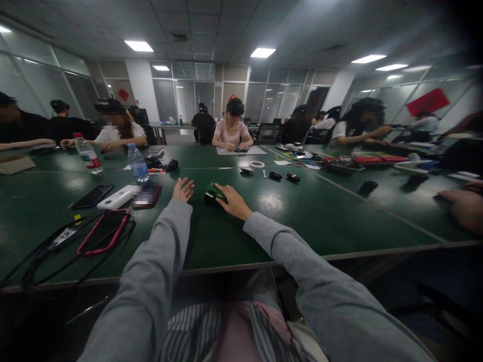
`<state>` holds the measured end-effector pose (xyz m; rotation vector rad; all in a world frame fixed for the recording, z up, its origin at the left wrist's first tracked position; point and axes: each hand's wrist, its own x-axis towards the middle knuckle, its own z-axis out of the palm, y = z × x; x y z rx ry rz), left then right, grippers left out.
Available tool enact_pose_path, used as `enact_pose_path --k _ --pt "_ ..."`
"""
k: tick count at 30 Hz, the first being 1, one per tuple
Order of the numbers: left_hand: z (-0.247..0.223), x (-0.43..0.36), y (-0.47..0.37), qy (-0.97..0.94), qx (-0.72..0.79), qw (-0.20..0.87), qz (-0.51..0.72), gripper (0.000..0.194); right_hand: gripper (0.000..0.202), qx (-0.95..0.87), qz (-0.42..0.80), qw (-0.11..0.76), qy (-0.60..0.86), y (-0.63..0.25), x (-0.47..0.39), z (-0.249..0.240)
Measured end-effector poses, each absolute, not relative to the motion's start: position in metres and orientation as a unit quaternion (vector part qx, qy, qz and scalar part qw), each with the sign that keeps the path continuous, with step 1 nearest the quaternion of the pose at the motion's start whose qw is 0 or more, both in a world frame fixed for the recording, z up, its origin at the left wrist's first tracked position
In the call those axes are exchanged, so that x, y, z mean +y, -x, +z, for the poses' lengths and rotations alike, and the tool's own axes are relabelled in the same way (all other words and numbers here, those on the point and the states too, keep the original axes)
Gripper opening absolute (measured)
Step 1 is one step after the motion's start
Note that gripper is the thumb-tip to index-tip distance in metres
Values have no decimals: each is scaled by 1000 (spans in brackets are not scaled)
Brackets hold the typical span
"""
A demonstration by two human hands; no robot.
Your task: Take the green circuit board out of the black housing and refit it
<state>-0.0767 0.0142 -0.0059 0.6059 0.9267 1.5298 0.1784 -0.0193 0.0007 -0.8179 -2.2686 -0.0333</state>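
On the green table (pixel 211 231) in front of me sits a small black device with a bare green circuit board (pixel 211 193). My right hand (pixel 234 201) reaches over its right side, thumb near and fingers far, and grips it. Part of the device is hidden under those fingers. Just left of it, my left hand (pixel 183 190) is raised with the palm turned up and fingers spread, holding nothing and apart from the device.
Leftward lie a pink-edged phone (pixel 103 232), a white device (pixel 117 197) and a dark phone (pixel 92 196); two bottles (pixel 139 163) stand behind. Beyond my right hand are black parts (pixel 275 175), a small wrench (pixel 264 174) and a white ring (pixel 257 164). Several people sit around.
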Motion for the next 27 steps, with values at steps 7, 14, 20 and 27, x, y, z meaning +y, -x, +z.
enact_pose_path --k 7,14,20,27 --pt "-4 11 77 -258 389 591 658 41 54 -830 -28 374 414 -276 17 -5" --pt "-6 11 77 -254 398 584 660 43 54 -644 -161 345 663 -431 37 -15" --pt "-6 11 77 -257 398 586 657 42 54 -514 -221 375 739 -510 33 -25" --pt "-7 12 76 -256 398 589 655 40 52 -496 -232 410 729 -522 39 -29"
